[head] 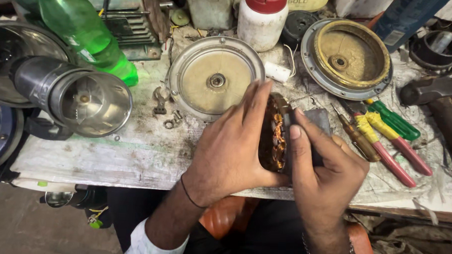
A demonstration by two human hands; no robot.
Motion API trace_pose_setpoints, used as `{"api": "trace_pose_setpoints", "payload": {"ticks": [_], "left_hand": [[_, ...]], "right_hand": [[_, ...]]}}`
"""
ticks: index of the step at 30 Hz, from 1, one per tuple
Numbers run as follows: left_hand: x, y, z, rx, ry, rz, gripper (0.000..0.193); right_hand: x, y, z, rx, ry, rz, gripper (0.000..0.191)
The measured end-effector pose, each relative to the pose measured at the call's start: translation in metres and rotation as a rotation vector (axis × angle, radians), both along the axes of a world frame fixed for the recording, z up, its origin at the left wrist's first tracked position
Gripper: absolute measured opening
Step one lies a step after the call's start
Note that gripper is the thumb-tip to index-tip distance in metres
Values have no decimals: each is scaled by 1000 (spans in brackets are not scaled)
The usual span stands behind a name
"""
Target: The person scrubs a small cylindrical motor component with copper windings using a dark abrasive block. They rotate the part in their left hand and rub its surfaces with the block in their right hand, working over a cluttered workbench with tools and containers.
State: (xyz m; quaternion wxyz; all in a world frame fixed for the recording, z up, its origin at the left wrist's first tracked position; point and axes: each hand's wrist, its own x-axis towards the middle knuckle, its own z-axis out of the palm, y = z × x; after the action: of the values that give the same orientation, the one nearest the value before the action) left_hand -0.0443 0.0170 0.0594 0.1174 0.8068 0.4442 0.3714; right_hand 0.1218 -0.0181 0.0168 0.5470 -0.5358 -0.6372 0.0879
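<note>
Both my hands hold a round motor stator [274, 138] with copper windings, stood on edge above the front of the workbench [99, 157]. My left hand [230, 147] cups its left face with fingers stretched up over the rim. On the other side, my right hand [322, 170] grips it, thumb pressed on the top edge. A dark block [319, 120] shows just behind the right fingers.
A round metal cover [215, 76] lies behind my hands, a brass-coloured one [348, 56] at back right. Pliers and screwdrivers [386, 140] lie to the right. At left are a steel jar [81, 99] on its side and a green bottle [84, 29]; a white bottle [262, 18] stands behind.
</note>
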Motion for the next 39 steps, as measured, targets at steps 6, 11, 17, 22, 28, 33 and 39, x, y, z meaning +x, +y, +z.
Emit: {"api": "trace_pose_setpoints", "payload": {"ticks": [6, 11, 17, 22, 28, 33, 39], "left_hand": [[2, 2, -1, -381, 58, 35, 121], [7, 3, -16, 124, 32, 14, 114], [7, 9, -25, 31, 89, 2, 103], [8, 6, -26, 157, 103, -19, 108], [6, 7, -27, 127, 67, -30, 99], [8, 5, -28, 143, 79, -38, 102], [7, 4, -29, 203, 118, -2, 91]], "right_hand": [[-10, -15, 12, 12, -56, -59, 27], [-6, -7, 15, -69, -73, -144, 28], [-9, -9, 16, 63, -79, -61, 28], [-8, 2, 18, 16, 62, -1, 25], [-10, -2, 19, 71, -69, -58, 28], [-12, 7, 26, 27, -104, -94, 24], [-14, 0, 24, 71, -54, -81, 26]]}}
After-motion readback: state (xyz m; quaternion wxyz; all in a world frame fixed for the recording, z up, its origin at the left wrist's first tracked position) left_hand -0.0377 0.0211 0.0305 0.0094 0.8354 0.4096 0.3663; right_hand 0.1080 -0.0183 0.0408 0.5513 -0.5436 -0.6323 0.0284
